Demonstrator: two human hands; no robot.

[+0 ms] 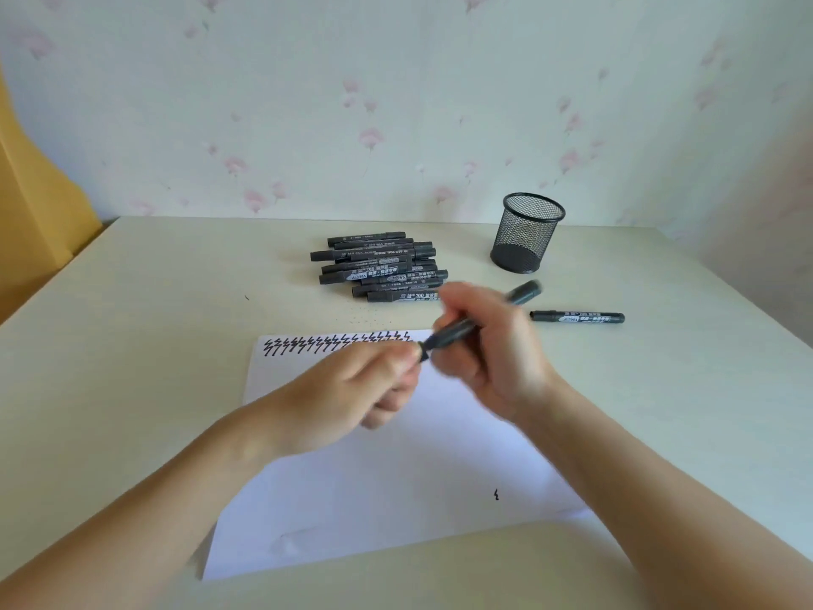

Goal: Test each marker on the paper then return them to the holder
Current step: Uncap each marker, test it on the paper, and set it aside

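The right hand (479, 350) is wrapped around the barrel of a black marker (473, 324), which slants from its tip end at about eight o'clock up to its tail at two o'clock. The left hand (374, 380) pinches the tip end, seemingly at the cap (423, 350); motion blur hides whether the cap is going on or coming off. Both hands hover over the upper edge of the paper (382, 490).

Along that top edge runs a row of zigzag test marks (336, 343), and one stray squiggle (496, 494) sits toward five o'clock on the sheet. At twelve o'clock from the hands lies a pile of markers (378, 266); a single capped marker (577, 317) rests alone at three o'clock. The mesh holder (527, 233) stands at one o'clock and looks empty.

The likely trouble: a cap not seated squarely could leave the tip exposed to dry out or smear the fingers. Tested and untested markers look alike, so the loose one could be confused with the pile. A hasty drop could also tip the light holder.
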